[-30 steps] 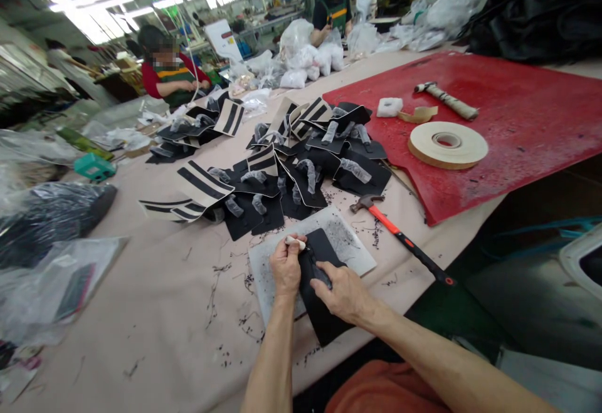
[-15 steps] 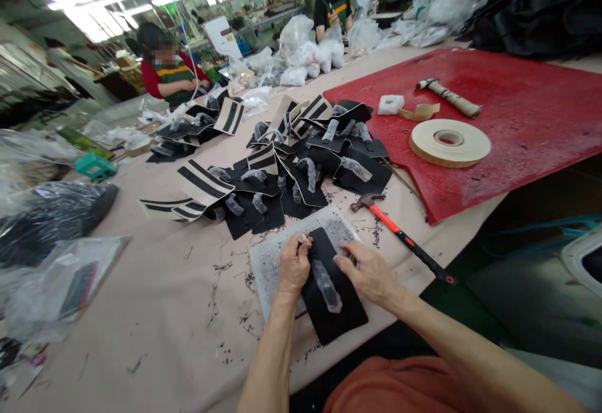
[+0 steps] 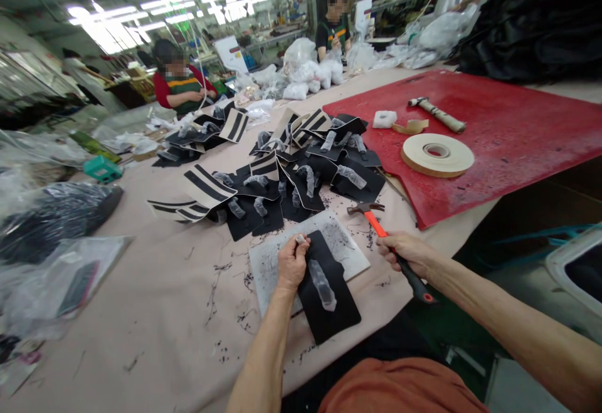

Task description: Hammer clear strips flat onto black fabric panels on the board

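Observation:
My right hand [image 3: 408, 254] is wrapped around the handle of a claw hammer [image 3: 373, 219] with an orange and black grip. The hammer's head points away to the upper left, low by the table. My left hand [image 3: 292, 264] is closed on a short, pale rod [image 3: 300, 239], of which only the blunt top shows. That hand presses at the upper left edge of a black panel [image 3: 339, 305]. Along the panel runs a strap handle [image 3: 322, 284] wrapped in clear plastic. The panel lies partly over a light, speckled board [image 3: 350, 251] and partly on the table.
Several black panels with wrapped handles [image 3: 308, 181] are piled beyond the board. On a red mat [image 3: 508, 125] at right lie a tape roll [image 3: 437, 155] and a wrapped hammer-like tool [image 3: 437, 114]. Plastic bags [image 3: 61, 287] lie at left. Co-workers sit across the table.
My right hand has left the panel's right side and moved right, taking hold of the hammer's handle. My left hand stays at the panel's edge. The view has shifted slightly.

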### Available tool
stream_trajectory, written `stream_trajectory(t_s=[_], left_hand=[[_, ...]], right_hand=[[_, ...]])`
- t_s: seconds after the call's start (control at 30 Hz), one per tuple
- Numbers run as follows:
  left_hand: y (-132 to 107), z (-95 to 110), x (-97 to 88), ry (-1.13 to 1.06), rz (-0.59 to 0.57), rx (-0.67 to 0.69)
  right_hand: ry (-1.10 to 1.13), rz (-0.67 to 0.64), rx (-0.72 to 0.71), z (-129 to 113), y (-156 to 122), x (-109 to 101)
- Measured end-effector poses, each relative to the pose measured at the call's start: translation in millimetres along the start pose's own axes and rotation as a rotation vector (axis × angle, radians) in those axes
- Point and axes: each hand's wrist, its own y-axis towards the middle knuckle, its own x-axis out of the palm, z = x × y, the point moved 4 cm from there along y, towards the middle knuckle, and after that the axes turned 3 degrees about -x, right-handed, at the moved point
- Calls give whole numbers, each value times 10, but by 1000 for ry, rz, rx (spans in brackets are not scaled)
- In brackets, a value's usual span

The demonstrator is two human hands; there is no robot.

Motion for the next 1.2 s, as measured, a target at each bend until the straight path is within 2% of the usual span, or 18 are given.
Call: stream_trajectory(t_s=[0.1,0.2,0.27,0.33,0.4,0.5,0.57,0.67,0.7,0.73,0.77,0.87,0.9,0.93,0.97,1.07,1.1,1.2], left_hand=[[-13,18,11,1,-26,19],[-14,21,11,1,-28,34],[-10,17,10,-8,-27,44],[-7,12,10,-11,-28,54],[-8,10,11,-6,-31,60],[-13,18,12,5,-33,81],[-15,30,11,15,-29,102],[-14,36,14,43,-35,111],[-13,35,17,52,-38,109],[-12,33,18,57,-41,106],[-11,30,19,57,-43,101],[-13,18,18,32,-41,89],[-13,12,17,24,-40,81],[-14,5,16,16,-39,72],[-15,-2,14,11,-41,64],[-16,-17,13,31,-52,52],[-16,-17,14,38,-57,54],[-18,-11,14,22,-56,57]], right_hand=[[-37,74,-194,-389,-171,95],[-399,153,-488,-722,-298,196],[-699,100,-568,-845,-318,274],[-895,11,-589,-944,-321,308],[-932,35,-636,-1084,-353,277],[-800,260,-678,-1242,-426,188],[-780,285,-654,-1203,-431,203],[-923,44,-602,-1049,-377,305],[-952,-16,-601,-1036,-369,313],[-947,-19,-615,-1065,-372,293],[-907,34,-641,-1131,-385,253],[-683,348,-698,-1351,-458,105],[-638,405,-690,-1369,-471,92],[-641,397,-675,-1349,-467,113],[-692,332,-654,-1295,-447,160],[-923,-2,-601,-1021,-364,306],[-961,-56,-574,-937,-338,303],[-908,-11,-470,-758,-241,152]])
